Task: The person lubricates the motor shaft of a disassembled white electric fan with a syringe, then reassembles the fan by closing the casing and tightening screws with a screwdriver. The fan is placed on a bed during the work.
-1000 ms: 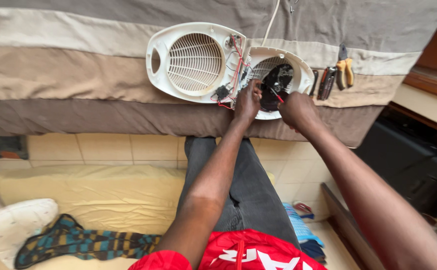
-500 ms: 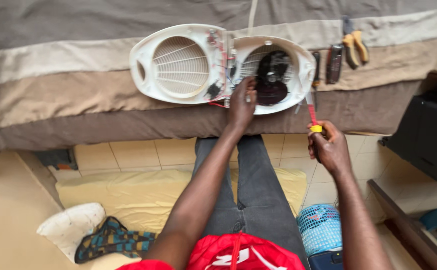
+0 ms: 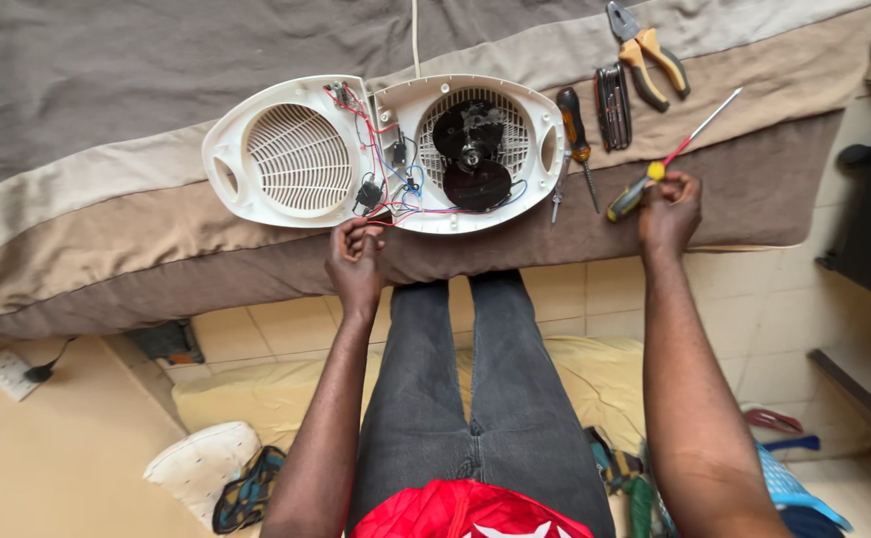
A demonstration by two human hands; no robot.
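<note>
- Nearest to us: our dark grey trousers, knees pointing toward the striped grey and tan blanket on the bed edge.
- Change from half a second back: our right hand has swung out and up to the bed edge; before, it hung lower, off the blanket, with the tool.
- Right hand is clenched around a slim screwdriver with a red and yellow grip; its shaft slants up and right over the blanket.
- Our left hand has pulled back off the fan; earlier it reached into the casing. Now it's curled, fingertips at the casing's near rim by the red wires; can't tell whether it pinches anything.
- The opened white plastic fan heater casing lies just beyond the left hand, both halves side by side, black fan in the right half.
- Between casing and right hand: a black and orange screwdriver.
- Farther: a dark folding multi-tool, then yellow-handled pliers.
</note>
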